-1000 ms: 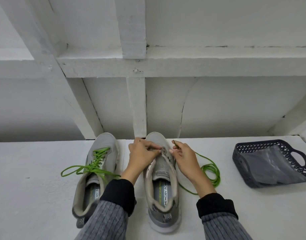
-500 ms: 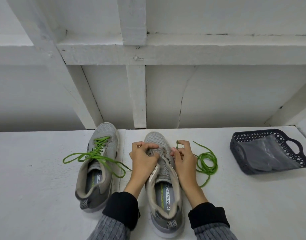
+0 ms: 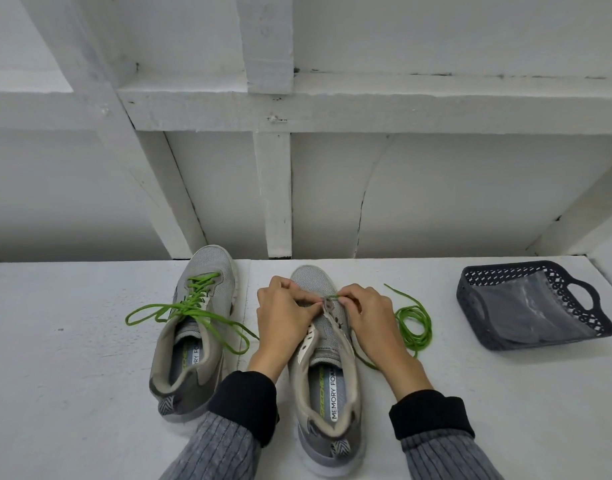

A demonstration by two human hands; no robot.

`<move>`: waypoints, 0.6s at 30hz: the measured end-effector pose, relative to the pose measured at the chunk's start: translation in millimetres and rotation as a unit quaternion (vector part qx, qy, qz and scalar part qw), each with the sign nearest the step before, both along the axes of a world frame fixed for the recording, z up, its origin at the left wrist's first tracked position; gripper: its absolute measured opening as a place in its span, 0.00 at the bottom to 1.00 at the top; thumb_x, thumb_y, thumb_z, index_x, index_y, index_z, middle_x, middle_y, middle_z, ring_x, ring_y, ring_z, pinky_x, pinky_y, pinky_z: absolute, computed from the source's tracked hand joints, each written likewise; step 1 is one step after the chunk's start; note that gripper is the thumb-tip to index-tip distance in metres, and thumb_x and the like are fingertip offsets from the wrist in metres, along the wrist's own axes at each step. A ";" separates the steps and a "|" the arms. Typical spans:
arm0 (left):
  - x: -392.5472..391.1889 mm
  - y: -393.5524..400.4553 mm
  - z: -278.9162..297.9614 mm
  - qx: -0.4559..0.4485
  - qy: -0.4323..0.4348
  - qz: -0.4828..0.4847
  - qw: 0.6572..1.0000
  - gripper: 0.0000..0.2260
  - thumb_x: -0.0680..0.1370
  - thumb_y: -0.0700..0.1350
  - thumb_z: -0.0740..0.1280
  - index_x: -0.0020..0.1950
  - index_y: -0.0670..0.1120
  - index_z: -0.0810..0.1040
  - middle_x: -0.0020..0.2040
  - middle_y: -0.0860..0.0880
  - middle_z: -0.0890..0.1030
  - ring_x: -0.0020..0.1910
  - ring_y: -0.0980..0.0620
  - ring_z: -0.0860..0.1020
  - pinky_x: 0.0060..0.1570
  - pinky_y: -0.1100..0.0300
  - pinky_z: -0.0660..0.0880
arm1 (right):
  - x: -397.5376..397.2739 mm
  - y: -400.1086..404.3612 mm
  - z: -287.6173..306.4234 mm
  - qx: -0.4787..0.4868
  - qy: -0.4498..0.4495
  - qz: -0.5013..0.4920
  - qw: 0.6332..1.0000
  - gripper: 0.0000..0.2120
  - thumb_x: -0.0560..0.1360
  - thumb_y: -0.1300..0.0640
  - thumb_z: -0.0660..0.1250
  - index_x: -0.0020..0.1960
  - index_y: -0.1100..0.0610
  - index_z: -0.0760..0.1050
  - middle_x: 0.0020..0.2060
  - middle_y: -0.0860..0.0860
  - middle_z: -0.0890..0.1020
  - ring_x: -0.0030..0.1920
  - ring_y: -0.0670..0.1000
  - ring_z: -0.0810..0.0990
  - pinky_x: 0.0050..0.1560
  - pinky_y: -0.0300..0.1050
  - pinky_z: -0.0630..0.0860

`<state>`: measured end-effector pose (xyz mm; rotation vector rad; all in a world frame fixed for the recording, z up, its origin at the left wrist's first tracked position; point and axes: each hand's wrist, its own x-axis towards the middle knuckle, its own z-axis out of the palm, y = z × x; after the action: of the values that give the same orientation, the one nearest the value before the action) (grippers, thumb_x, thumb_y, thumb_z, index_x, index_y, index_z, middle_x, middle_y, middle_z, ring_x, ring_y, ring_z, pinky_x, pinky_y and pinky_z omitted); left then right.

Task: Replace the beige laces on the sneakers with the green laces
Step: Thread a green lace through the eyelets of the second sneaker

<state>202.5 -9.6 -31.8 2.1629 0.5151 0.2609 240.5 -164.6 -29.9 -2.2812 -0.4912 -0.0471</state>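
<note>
Lace tip now at the right sneaker (image 3: 323, 344) toe eyelet, was off to its side. Right hand (image 3: 368, 318) pinches green lace (image 3: 413, 323), left hand (image 3: 283, 317) grips the flap; we've started threading shoe 2.

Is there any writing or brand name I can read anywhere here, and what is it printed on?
"MEMORY FOAM": on the insole of the right sneaker.
"SKECHERS", in green beside it on the same insole, is small and only just legible.
"MEMORY FO...": on the insole of the left sneaker, the rest is hidden by the heel collar.
The green brand word there is too blurred to read.
Basket: no text visible.
</note>
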 end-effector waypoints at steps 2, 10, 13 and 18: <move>-2.2 -2.9 -2.8 -0.006 -0.004 0.014 1.000 0.03 0.70 0.51 0.77 0.42 0.58 0.86 0.46 0.60 0.69 0.54 0.56 0.66 0.54 0.55 0.73 | 0.7 -0.9 -0.1 -0.020 -0.015 0.016 1.000 0.06 0.78 0.58 0.65 0.51 0.54 0.80 0.41 0.51 0.78 0.42 0.49 0.76 0.45 0.42 0.73; -2.5 -4.1 -6.0 -0.023 -0.023 0.032 0.999 0.05 0.69 0.49 0.78 0.42 0.59 0.85 0.46 0.61 0.70 0.55 0.55 0.68 0.53 0.58 0.73 | 7.5 1.3 -2.6 -0.140 -0.177 0.088 0.970 0.02 0.73 0.65 0.70 0.45 0.61 0.80 0.39 0.53 0.80 0.43 0.54 0.76 0.35 0.52 0.77; -2.4 -3.7 -7.4 -0.015 -0.022 0.029 0.999 0.05 0.69 0.49 0.78 0.43 0.59 0.86 0.46 0.61 0.70 0.55 0.54 0.68 0.55 0.57 0.72 | 10.9 0.3 -5.0 -0.178 -0.206 0.105 0.957 0.08 0.67 0.68 0.74 0.44 0.59 0.79 0.38 0.52 0.78 0.43 0.52 0.75 0.32 0.47 0.76; -1.8 -3.6 -8.1 -0.010 -0.021 0.030 0.999 0.05 0.69 0.50 0.78 0.41 0.60 0.85 0.46 0.61 0.70 0.54 0.56 0.66 0.56 0.51 0.73 | 12.3 -2.2 -2.8 -0.190 -0.232 0.131 0.945 0.12 0.65 0.69 0.76 0.44 0.59 0.79 0.39 0.51 0.78 0.43 0.52 0.75 0.32 0.45 0.76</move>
<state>200.7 -13.2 -39.9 2.1212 0.5569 0.3317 252.8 -166.8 -32.7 -2.5584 -1.1310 -0.3953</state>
